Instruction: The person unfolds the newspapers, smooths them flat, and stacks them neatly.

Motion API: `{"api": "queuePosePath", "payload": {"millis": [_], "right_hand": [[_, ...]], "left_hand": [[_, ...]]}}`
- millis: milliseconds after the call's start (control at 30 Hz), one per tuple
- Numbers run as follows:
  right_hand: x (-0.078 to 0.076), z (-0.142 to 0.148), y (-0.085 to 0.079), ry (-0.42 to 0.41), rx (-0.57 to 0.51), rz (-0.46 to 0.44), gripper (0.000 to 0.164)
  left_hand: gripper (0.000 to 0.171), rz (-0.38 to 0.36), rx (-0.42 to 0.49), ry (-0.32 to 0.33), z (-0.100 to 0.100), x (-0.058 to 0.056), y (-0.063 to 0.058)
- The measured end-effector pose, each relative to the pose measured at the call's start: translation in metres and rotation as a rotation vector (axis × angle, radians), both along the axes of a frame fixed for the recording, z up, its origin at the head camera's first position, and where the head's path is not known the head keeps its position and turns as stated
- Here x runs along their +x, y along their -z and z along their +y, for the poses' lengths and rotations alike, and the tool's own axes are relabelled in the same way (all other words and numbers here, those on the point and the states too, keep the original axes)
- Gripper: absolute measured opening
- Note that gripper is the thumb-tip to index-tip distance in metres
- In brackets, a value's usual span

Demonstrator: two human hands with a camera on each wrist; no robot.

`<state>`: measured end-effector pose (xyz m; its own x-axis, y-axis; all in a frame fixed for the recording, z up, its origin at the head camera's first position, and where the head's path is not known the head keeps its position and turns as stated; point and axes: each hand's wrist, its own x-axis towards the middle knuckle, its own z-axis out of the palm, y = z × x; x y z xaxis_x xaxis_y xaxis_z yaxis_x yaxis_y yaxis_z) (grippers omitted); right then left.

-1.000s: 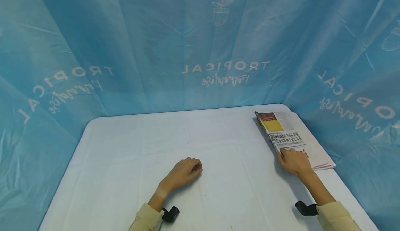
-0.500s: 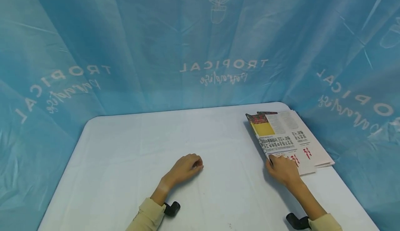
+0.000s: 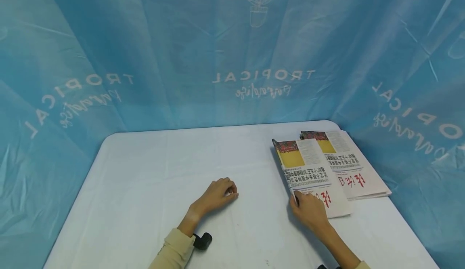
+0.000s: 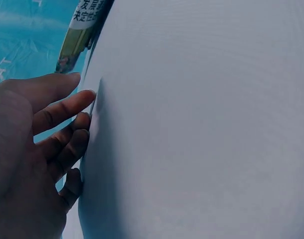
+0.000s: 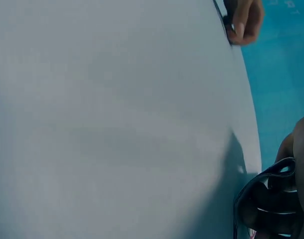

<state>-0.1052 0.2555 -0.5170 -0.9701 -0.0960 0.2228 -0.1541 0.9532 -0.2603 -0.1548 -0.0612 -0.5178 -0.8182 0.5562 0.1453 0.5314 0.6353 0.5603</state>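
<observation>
A folded newspaper point(image 3: 310, 172) with a yellow block, black headlines and red lettering is gripped at its near left edge by my right hand point(image 3: 308, 211). It partly overlaps another similar newspaper point(image 3: 348, 162) lying to its right. In the right wrist view, the folded paper edge curls beside my right hand point(image 5: 302, 149); most of those fingers are dark or hidden. My left hand point(image 3: 216, 196) rests around the table's middle, fingers loosely curled and holding nothing. The left wrist view has the held newspaper point(image 4: 83, 30) beyond the fingertips, apart from them.
A white cloth covers the table point(image 3: 145, 172). Blue curtain point(image 3: 181, 59) with white printing stands behind it and along both sides. The second newspaper, with several page edges showing at its near side, lies by the table's right edge.
My right hand has pulled the top newspaper left and toward me, uncovering much of the similar newspaper beneath. The left hand has stayed almost in place.
</observation>
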Motion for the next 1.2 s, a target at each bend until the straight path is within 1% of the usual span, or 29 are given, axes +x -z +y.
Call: {"api": "queuePosePath", "payload": {"millis": [133,233,333,400,567,667,733,800,900,967,1067,1133,1200], "right_hand": [[0.008,-0.019,0.001,0.003,-0.036,-0.077,0.017],[0.014,-0.035,-0.002,-0.025,-0.063,-0.134,0.018],[0.02,-0.052,-0.005,-0.082,-0.087,-0.173,0.026],[0.022,-0.063,-0.005,-0.125,-0.093,-0.18,0.031],[0.027,-0.086,-0.005,-0.236,-0.146,-0.218,0.035],[0.029,-0.102,-0.003,-0.281,-0.172,-0.227,0.036],[0.032,-0.113,-0.001,-0.308,-0.182,-0.231,0.035],[0.035,-0.124,0.001,-0.322,-0.183,-0.227,0.036],[0.038,-0.133,0.003,-0.341,-0.192,-0.227,0.038],[0.039,-0.136,0.002,-0.348,-0.193,-0.215,0.039],[0.04,-0.137,0.002,-0.358,-0.175,-0.194,0.04],[0.041,-0.135,0.002,-0.375,-0.164,-0.189,0.041],[0.041,-0.133,0.004,-0.409,-0.154,-0.176,0.041]], "left_hand": [[0.01,-0.045,0.009,-0.017,0.004,0.001,0.0],[0.011,-0.063,0.0,-0.037,0.007,0.003,0.0],[0.015,-0.086,0.008,-0.054,0.007,0.005,-0.002],[0.02,-0.098,0.02,-0.054,0.006,0.005,-0.003],[0.038,-0.17,0.041,-0.034,0.002,0.001,-0.007],[0.043,-0.225,0.062,-0.046,-0.002,-0.002,-0.009],[0.045,-0.247,0.079,-0.06,-0.004,-0.004,-0.01],[0.043,-0.273,0.111,-0.078,-0.006,-0.005,-0.011],[0.036,-0.312,0.184,-0.111,-0.006,-0.007,-0.011],[0.033,-0.329,0.232,-0.148,-0.005,-0.007,-0.012],[0.04,-0.351,0.282,-0.206,-0.002,-0.007,-0.013],[0.047,-0.374,0.297,-0.225,-0.001,-0.005,-0.014],[0.049,-0.411,0.31,-0.235,0.0,-0.004,-0.015]]}}
